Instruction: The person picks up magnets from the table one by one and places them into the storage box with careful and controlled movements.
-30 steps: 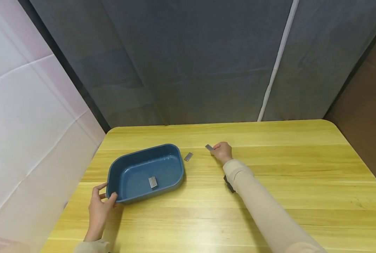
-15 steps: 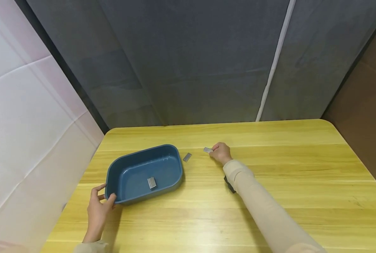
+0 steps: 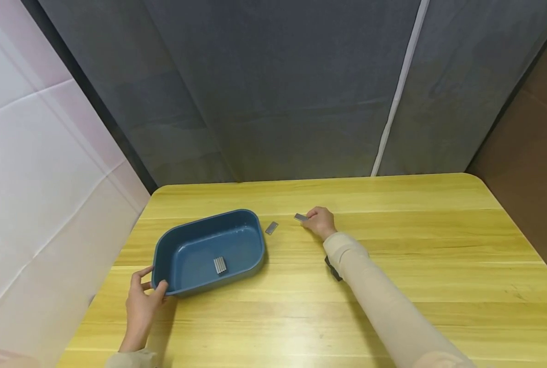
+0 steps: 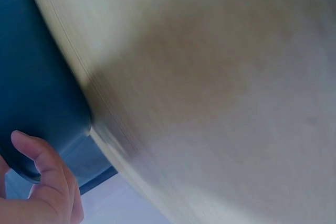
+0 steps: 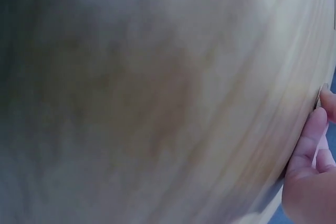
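In the head view a blue rectangular basin [image 3: 209, 236] stands on the table. My left hand [image 3: 141, 309] grips its near left corner, thumb over the rim and fingers outside; the left wrist view shows this hand [image 4: 50, 184] at the basin's wall [image 4: 39, 72]. A row of several slim silvery pieces [image 3: 220, 265] lies on the basin floor. To the basin's right, my right hand [image 3: 320, 223] pinches a small flat grey metal plate [image 3: 300, 217] by one end. A similar grey plate [image 3: 271, 228] lies on the wood between basin and hand. The right wrist view catches only part of this hand [image 5: 310, 174].
A yellow wood-grain table [image 3: 420, 266] carries everything. Behind it hangs a dark grey cloth wall [image 3: 273, 102]. A white sheet [image 3: 48, 179] borders the left side, and a brown panel [image 3: 530, 117] the right. A black wrist device [image 3: 332, 269] shows under the right sleeve.
The plate in my right hand has turned a little and shifted slightly left between the fingers and thumb. My left hand keeps its grip on the basin; the loose plate stays on the table.
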Action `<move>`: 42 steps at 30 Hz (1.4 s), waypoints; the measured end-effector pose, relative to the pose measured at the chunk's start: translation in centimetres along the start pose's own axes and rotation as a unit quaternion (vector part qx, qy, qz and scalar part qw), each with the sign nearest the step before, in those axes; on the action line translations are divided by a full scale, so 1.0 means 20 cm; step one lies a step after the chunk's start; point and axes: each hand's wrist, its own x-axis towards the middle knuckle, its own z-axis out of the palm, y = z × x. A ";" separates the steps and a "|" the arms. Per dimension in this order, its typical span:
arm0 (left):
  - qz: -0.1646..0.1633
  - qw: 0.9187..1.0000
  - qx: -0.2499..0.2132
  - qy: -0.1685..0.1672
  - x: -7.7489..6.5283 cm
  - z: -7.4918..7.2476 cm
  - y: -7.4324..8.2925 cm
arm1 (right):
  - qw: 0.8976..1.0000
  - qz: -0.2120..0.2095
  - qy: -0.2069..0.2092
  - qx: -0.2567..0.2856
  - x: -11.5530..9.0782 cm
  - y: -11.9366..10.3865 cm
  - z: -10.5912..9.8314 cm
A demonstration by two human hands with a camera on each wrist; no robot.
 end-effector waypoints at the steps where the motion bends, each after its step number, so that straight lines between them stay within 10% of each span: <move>1: -0.001 1.000 -0.002 -0.001 0.00 0.00 0.00 | 1.000 -0.002 0.002 0.000 0.00 0.00 0.00; 42: 0.000 1.000 -0.003 0.007 0.04 0.02 -0.05 | 0.997 -0.030 -0.073 0.013 0.02 0.03 -0.01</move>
